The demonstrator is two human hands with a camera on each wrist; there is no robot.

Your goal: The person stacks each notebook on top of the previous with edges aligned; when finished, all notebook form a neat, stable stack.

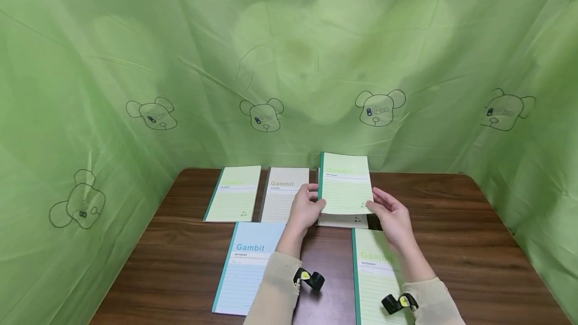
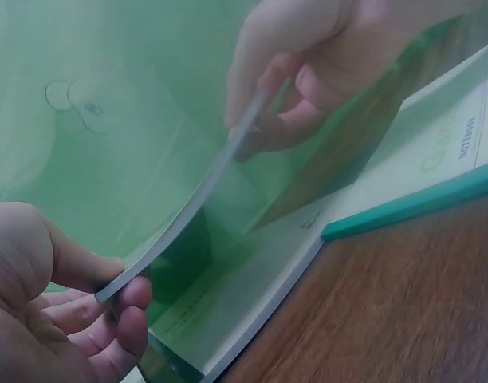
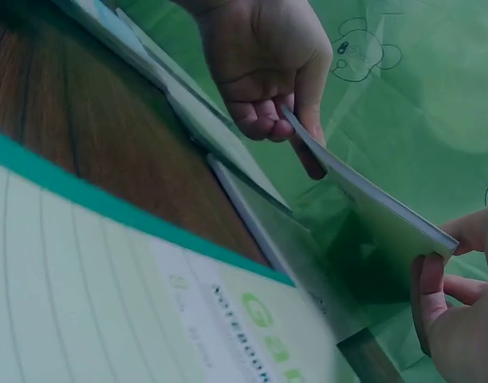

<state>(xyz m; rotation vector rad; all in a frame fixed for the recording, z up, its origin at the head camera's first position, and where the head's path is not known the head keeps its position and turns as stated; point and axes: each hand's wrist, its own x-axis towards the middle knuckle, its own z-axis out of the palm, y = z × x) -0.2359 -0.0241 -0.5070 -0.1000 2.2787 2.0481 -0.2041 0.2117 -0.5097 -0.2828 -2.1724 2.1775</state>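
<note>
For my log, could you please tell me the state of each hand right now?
Left hand: holding the raised light-green notebook by its left edge.
Right hand: holding the same notebook by its right edge.

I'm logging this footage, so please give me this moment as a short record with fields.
held: raised green notebook, cover facing the head camera
left grip: pinches its lower left edge
right grip: pinches its lower right edge
underneath: pale notebook, mostly hidden
back row: left green notebook, grey notebook
front row: blue notebook, right green notebook
surface: wood-grain table
backdrop: green cloth
</note>
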